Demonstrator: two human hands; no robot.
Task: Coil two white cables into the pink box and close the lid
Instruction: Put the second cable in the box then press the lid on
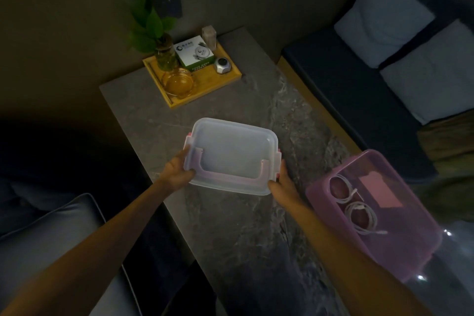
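Observation:
A translucent white lid [230,151] with pink clips and a pink handle is held above the grey stone table [251,238]. My left hand [178,170] grips its near left corner and my right hand [283,182] grips its near right corner. The open pink box [400,246] stands at the table's right edge, to the right of the lid. Inside it lie two coiled white cables, one [342,191] farther away and one [361,217] nearer, beside a pink label on the box floor.
A wooden tray [232,70] at the table's far end carries a potted plant [154,31], an amber glass dish [178,81], a white carton and a small silver gadget. A dark sofa with pale cushions [384,18] runs along the right; a grey cushion [51,233] lies at the lower left.

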